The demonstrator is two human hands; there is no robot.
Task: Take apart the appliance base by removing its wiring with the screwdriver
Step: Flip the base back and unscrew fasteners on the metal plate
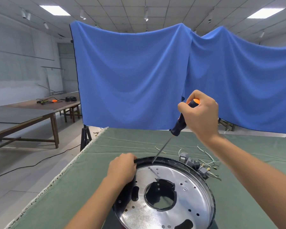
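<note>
The round appliance base (188, 192), black-rimmed with a shiny perforated metal plate and a central hole, lies on the green cloth in front of me. My left hand (122, 167) grips its rim at the upper left. My right hand (201, 113) holds the black-and-orange handle of a screwdriver (178, 126) above the base. The thin shaft slants down-left, and its tip meets the inside of the far rim. A pile of pulled wiring with grey connectors (198, 164) lies on the cloth just beyond the base, to the right.
The table is covered by a green cloth (82, 179), its left edge running diagonally near my left arm. Blue drapes (130, 76) hang behind the table. Long brown tables (40, 109) with cables stand at the far left, and a black cable crosses the floor.
</note>
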